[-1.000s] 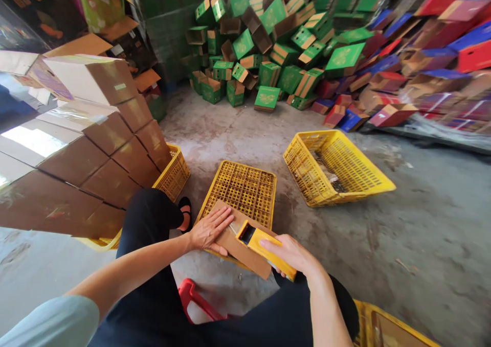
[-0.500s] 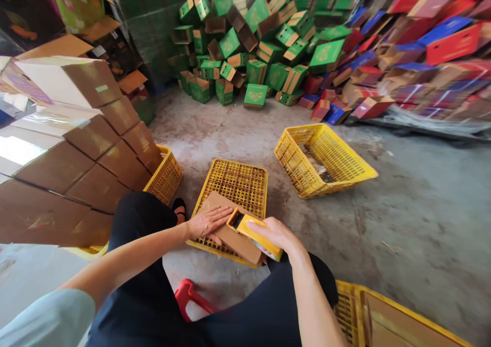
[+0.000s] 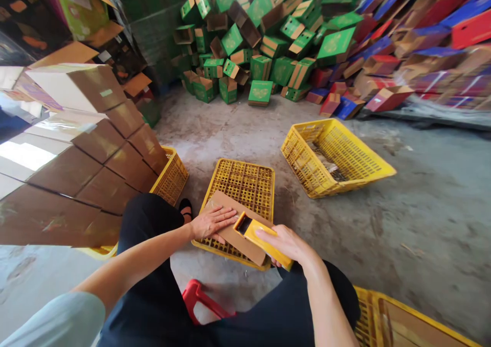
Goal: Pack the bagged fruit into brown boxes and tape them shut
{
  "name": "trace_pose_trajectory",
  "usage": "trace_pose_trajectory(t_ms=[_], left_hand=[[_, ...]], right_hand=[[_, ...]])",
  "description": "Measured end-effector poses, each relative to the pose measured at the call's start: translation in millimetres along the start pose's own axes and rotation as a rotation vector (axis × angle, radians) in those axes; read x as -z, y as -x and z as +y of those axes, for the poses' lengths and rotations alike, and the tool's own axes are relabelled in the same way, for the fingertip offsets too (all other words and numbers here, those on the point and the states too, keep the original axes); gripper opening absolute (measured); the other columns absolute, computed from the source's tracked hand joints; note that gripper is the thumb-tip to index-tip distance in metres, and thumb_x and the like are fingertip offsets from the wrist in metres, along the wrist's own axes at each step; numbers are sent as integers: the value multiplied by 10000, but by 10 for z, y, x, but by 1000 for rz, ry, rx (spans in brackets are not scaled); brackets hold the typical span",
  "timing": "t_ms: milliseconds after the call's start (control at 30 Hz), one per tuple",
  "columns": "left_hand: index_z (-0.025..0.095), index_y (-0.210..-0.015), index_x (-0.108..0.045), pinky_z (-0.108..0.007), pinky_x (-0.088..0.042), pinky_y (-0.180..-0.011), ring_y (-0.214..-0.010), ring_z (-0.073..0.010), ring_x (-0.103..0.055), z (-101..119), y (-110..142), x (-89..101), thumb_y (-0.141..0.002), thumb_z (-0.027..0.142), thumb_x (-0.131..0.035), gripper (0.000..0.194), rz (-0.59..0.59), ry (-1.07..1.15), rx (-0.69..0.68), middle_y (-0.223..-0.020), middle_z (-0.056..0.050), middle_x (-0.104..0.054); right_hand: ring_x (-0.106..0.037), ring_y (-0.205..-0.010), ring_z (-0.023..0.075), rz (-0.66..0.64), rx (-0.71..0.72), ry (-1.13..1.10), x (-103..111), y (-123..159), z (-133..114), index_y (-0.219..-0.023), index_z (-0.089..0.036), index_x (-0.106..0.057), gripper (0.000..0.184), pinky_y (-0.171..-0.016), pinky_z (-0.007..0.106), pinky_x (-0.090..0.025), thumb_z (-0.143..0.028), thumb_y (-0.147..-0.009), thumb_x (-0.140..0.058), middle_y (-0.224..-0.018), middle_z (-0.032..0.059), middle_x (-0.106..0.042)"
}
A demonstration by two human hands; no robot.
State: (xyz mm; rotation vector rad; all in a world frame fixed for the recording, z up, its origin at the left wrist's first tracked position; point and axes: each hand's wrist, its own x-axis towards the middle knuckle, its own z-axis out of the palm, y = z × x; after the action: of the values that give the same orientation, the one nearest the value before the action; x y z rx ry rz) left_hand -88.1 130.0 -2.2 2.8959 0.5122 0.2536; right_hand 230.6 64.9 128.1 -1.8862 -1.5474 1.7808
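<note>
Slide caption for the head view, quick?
Left hand flat on brown cardboard atop a yellow crate, right hand holding a yellow handheld tool.

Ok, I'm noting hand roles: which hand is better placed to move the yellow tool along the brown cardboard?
Right, I'd judge: the right hand holds the yellow tool over the brown cardboard, while the left hand lies spread on it, apparently steadying it.

Place: warehouse or packing area | heaped green cartons [image 3: 260, 92] | red and blue cartons [image 3: 388, 100] piled at right | stacked brown boxes [image 3: 111, 132] at left | yellow plastic crates [image 3: 356, 150] on stained grey floor [image 3: 383, 234]
</note>
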Motion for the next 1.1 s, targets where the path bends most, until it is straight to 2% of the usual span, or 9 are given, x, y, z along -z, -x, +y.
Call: trace_pose_trajectory(t_ms=[100,267,367,467,667,733,867,1000,1100], left_hand=[[180,-1683,-139,-480,-203,-1289,-1568,-308,-295,3,-6,29,-965,755,-432,966,-12,16,20,-1662,-175,-343],[180,-1685,-124,-471,-204,-1288,-1564,-307,-306,-4,-20,39,-963,763,-423,975,-23,46,28,-1661,-182,-341],[179,-1684,-142,-477,-222,-1281,-1557,-310,-322,-12,-16,39,-961,769,-420,974,-4,52,28,-1654,-188,-354],[175,-1682,-146,-485,-220,-1279,-1555,-311,-326,10,3,61,-966,766,-416,967,-1,45,32,-1654,-198,-352],[149,-1686,-57,-567,-149,-1284,-1583,-362,-228,279,-129,63,-927,824,-408,1074,-14,34,67,-1687,-223,-247],[123,-1683,-35,-575,-138,-1287,-1591,-368,-197,406,-255,4,-930,824,-402,1092,-26,45,29,-1693,-235,-214],[66,-1671,3,-530,-201,-1294,-1596,-352,-182,550,-472,-152,-957,772,-437,1096,-8,44,-67,-1690,-257,-203],[61,-1666,42,-511,-261,-1284,-1589,-344,-209,471,-492,-228,-966,709,-506,1100,21,15,-115,-1672,-272,-245],[74,-1667,59,-502,-288,-1276,-1581,-343,-236,291,-411,-173,-961,680,-545,1110,12,19,-129,-1661,-283,-257]], right_hand=[[-694,-555,246,-32,-73,-13,20,62,97,-873,-176,-636,454,-479,307,-547,-626,-917,-598,-653,122,-704],[-682,-549,243,0,-110,-35,47,180,271,-851,-190,-622,469,-465,308,-526,-650,-926,-572,-676,129,-701],[-679,-547,240,13,-87,-41,54,202,331,-849,-188,-620,457,-482,322,-537,-626,-952,-539,-714,164,-707],[-694,-564,231,26,-73,-19,57,201,318,-836,-194,-593,415,-482,296,-544,-596,-939,-575,-713,145,-707],[-661,-491,217,64,-93,7,63,262,253,-792,-189,-602,427,-417,281,-505,-596,-919,-594,-611,113,-685],[-654,-487,213,63,-89,-4,60,286,261,-784,-183,-603,432,-420,280,-505,-596,-910,-616,-599,109,-683],[-654,-496,207,51,-67,0,52,304,324,-794,-174,-609,476,-433,280,-513,-632,-923,-585,-644,126,-701],[-670,-525,193,36,-76,35,50,283,357,-820,-171,-634,510,-452,246,-513,-655,-946,-536,-680,125,-713],[-672,-523,190,88,-20,145,20,220,262,-812,-163,-654,516,-479,239,-512,-626,-976,-498,-642,112,-702]])
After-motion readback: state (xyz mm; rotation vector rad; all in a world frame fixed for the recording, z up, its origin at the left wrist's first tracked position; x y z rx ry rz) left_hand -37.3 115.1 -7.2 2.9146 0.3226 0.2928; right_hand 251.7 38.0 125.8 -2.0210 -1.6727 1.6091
